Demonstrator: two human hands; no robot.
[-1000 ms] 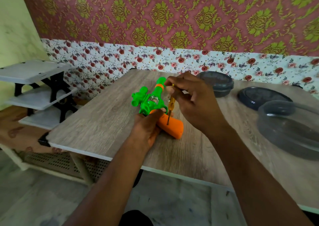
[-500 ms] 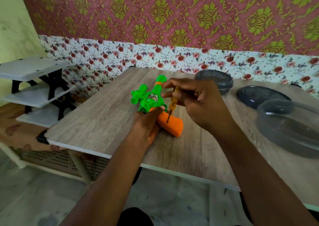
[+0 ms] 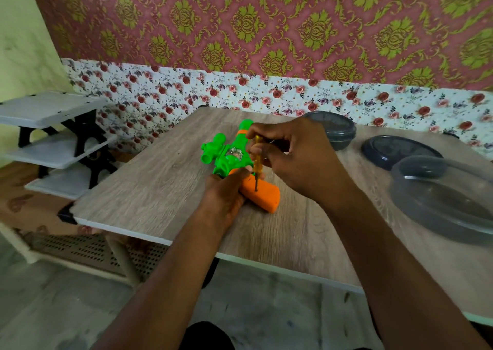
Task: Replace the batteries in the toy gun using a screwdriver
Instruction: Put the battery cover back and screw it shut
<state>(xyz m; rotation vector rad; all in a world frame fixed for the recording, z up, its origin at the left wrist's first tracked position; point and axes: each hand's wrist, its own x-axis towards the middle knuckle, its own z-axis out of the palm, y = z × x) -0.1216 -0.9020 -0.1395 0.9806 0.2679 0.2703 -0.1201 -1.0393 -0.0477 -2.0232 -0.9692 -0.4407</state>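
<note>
— First entry?
— Toy gun (image 3: 226, 160): green body, orange grip (image 3: 262, 197). It lies on its side on the wooden table (image 3: 160, 184), towards the front left, barrel pointing away at the wall.

— Held?
— The left hand (image 3: 226, 192) is clamped on it where the green body meets the orange grip, holding it down on the table.

— Second entry?
— Screwdriver (image 3: 257, 160): clear yellow handle, thin dark shaft. It stands nearly upright, tip set on the upper face of the orange grip.

— And the other of the hands?
— The right hand (image 3: 296, 160) pinches the screwdriver handle between thumb and fingertips, the remaining fingers curled in.

— Other stock on the table?
— Dark round container (image 3: 333, 129), lidded, at the far edge behind the right hand. Dark lid (image 3: 394, 152), lying flat, to its right. Clear plastic bowl (image 3: 440, 197) at the right edge, just in front of that lid.

— Off the table?
— White shelf rack (image 3: 53, 136) with black brackets, on the left by the wall.
</note>
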